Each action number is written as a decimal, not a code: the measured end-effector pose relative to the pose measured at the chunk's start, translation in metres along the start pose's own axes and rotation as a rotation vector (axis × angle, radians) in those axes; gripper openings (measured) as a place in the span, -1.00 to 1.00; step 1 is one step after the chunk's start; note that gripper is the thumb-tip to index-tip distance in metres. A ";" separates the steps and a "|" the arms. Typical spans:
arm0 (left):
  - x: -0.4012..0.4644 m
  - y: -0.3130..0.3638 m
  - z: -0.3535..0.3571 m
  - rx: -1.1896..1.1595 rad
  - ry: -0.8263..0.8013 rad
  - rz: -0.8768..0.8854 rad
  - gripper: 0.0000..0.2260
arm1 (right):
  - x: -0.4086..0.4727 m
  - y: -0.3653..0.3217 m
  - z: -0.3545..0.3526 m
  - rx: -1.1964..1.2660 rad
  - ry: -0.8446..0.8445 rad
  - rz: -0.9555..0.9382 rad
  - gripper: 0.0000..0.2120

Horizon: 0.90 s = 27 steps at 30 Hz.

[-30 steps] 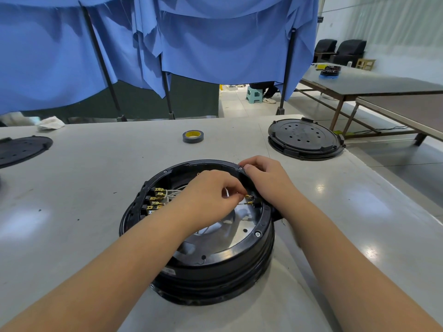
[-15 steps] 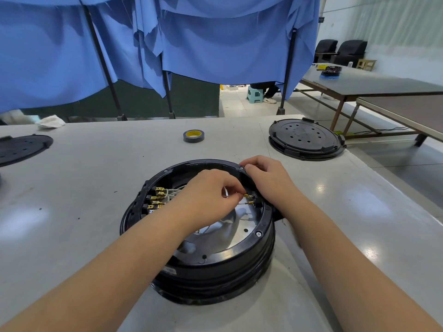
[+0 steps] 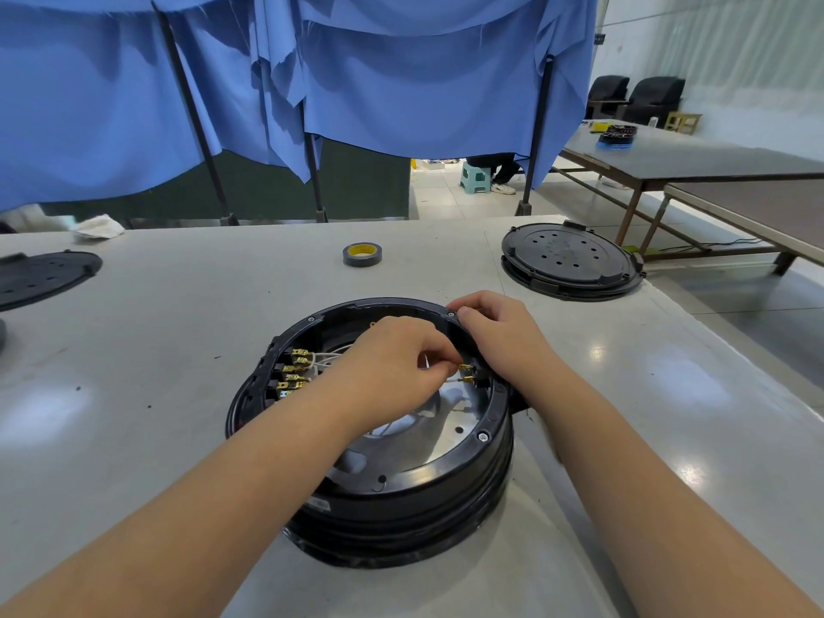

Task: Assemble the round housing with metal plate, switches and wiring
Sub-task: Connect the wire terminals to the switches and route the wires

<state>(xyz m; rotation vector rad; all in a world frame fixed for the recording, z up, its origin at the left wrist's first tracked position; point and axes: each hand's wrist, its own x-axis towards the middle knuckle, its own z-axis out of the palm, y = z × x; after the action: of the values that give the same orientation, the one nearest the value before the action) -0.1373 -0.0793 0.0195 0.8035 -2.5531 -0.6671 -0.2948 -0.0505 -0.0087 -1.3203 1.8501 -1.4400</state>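
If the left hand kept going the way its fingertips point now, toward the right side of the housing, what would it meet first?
Most likely the brass terminals just ahead of the left hand, then the round housing inner wall, where the right hand rests on the rim. Depth is hard to judge; it may already touch them.

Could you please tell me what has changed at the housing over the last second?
Almost nothing. The left hand still pinches at the brass terminals inside the round housing, and the right hand still grips its far rim. Nothing was picked up or let go. The tape roll and black cover have not moved.
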 end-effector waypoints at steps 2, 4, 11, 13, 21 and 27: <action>0.000 0.001 0.001 0.008 0.003 0.015 -0.86 | 0.000 0.000 0.000 -0.006 0.001 -0.001 -0.78; 0.001 0.001 0.001 0.017 0.005 0.024 -0.87 | 0.001 0.000 0.000 -0.011 0.003 -0.004 -0.77; 0.002 0.002 0.002 0.037 0.000 0.020 -0.87 | 0.002 0.000 0.001 -0.033 0.011 -0.014 -0.77; 0.003 0.003 0.002 0.040 -0.003 0.009 -0.87 | 0.001 0.000 0.001 -0.031 0.009 -0.015 -0.77; 0.003 0.007 0.002 0.132 0.009 0.061 -0.89 | 0.002 -0.001 0.001 -0.046 0.009 -0.021 -0.77; 0.003 0.006 0.005 0.226 0.045 0.116 -0.89 | 0.002 -0.001 0.002 -0.042 0.006 -0.018 -0.77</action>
<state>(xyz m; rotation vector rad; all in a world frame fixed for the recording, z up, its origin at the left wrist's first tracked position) -0.1442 -0.0752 0.0195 0.7237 -2.6410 -0.3251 -0.2934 -0.0530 -0.0084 -1.3574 1.8868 -1.4228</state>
